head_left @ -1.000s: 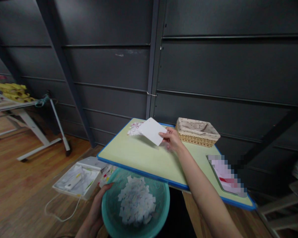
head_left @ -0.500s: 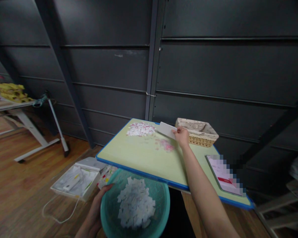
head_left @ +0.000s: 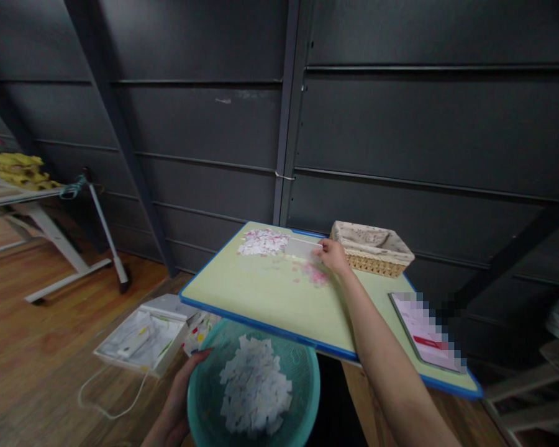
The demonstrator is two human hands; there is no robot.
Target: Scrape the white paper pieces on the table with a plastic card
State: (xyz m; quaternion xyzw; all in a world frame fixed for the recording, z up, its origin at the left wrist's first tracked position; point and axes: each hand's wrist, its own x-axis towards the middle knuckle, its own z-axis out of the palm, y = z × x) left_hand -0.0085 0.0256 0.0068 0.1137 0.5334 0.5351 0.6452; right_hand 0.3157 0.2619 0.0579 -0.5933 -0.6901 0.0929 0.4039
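Note:
My right hand (head_left: pixel 334 256) pinches a white card (head_left: pixel 302 248) and holds it low against the far part of the green table (head_left: pixel 261 292) with a blue rim. Just left of the card lies a heap of small paper scraps (head_left: pixel 263 242), and a few pinkish scraps (head_left: pixel 314 274) lie near my hand. My left hand (head_left: pixel 181 397) grips the rim of a teal basin (head_left: pixel 302 372) held below the table's near edge. The basin holds several white paper scraps (head_left: pixel 254 388).
A wicker basket (head_left: pixel 371 247) with a cloth lining stands at the table's far right. A booklet (head_left: pixel 423 332) lies at the right near corner. On the wooden floor to the left are an open white box (head_left: pixel 142 335) with a cord and a white-legged table (head_left: pixel 51 239).
My right hand carried the card from the table's middle toward the back, then lowered it flat beside the scrap heap. The basin stayed under the near edge.

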